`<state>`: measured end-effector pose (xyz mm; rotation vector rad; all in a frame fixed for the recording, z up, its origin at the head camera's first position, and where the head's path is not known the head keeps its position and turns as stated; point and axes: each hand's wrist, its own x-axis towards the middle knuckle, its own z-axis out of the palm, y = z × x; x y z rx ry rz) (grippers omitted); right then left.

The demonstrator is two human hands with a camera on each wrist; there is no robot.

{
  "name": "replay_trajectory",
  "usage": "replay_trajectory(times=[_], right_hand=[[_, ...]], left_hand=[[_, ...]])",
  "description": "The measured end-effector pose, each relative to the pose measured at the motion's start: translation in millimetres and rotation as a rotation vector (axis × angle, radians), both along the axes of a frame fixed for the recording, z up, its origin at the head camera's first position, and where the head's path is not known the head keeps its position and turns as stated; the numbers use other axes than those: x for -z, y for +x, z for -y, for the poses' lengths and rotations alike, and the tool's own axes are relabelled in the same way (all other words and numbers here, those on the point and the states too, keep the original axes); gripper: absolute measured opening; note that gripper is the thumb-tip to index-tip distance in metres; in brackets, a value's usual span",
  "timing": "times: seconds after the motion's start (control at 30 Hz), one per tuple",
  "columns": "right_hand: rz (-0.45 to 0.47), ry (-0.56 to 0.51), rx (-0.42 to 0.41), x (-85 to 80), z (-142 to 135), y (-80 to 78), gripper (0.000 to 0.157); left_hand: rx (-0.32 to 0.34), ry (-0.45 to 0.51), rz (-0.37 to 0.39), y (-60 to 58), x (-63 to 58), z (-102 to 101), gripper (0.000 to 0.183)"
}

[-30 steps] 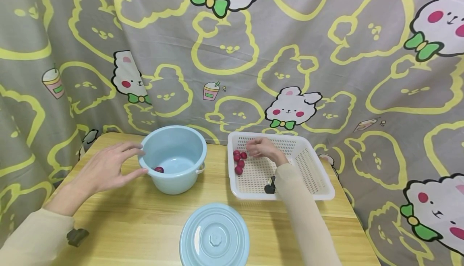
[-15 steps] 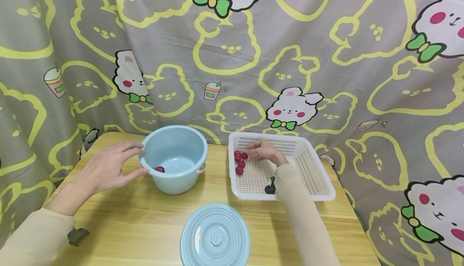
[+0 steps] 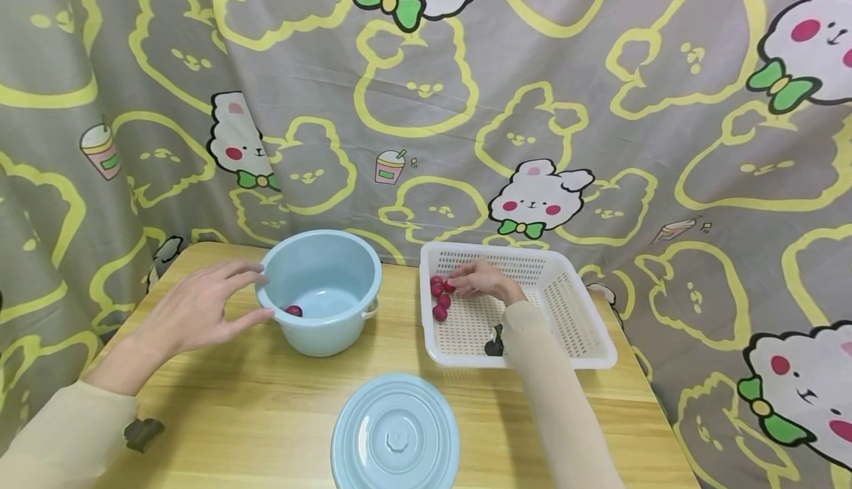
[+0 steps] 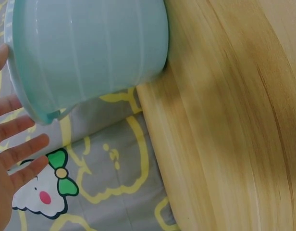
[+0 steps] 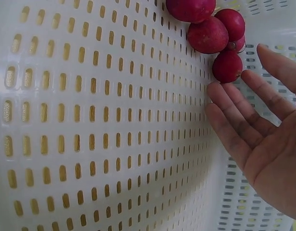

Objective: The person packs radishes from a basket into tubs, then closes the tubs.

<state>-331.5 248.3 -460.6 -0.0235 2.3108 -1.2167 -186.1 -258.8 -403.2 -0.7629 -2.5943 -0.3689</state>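
My left hand (image 3: 193,311) is at the left rim of a light blue plastic bucket (image 3: 319,337), fingers spread and fairly straight. In the left wrist view its fingertips come right up to the bucket's rim. One red radish (image 3: 293,312) lies inside the bucket. My right hand (image 3: 484,280) reaches into a white perforated basket (image 3: 519,362), its fingers loosely bent and palm visible in the right wrist view. Those fingertips are right at the nearest red radish (image 5: 228,67). Several more radishes (image 5: 208,35) cluster beside it along the basket's left side.
A round light blue lid (image 3: 396,437) with a small knob lies on the wooden table (image 3: 266,415) in front of the bucket and basket. A grey patterned curtain (image 3: 426,156) hangs close behind the table. A small white handle (image 3: 369,311) hangs on the bucket's right side.
My right hand has edged left until its fingertips overlap the nearest radish in the head view. The left hand, bucket and lid have stayed in place.
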Motion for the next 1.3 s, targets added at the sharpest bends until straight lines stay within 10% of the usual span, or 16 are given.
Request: replay_trajectory(times=[1.3], right_hand=[[-0.016,0.073,-0.034,-0.1,-1.8,0.3,0.03]], left_hand=[[0.009,-0.002,-0.003,0.3,-0.1,-0.3,0.047]])
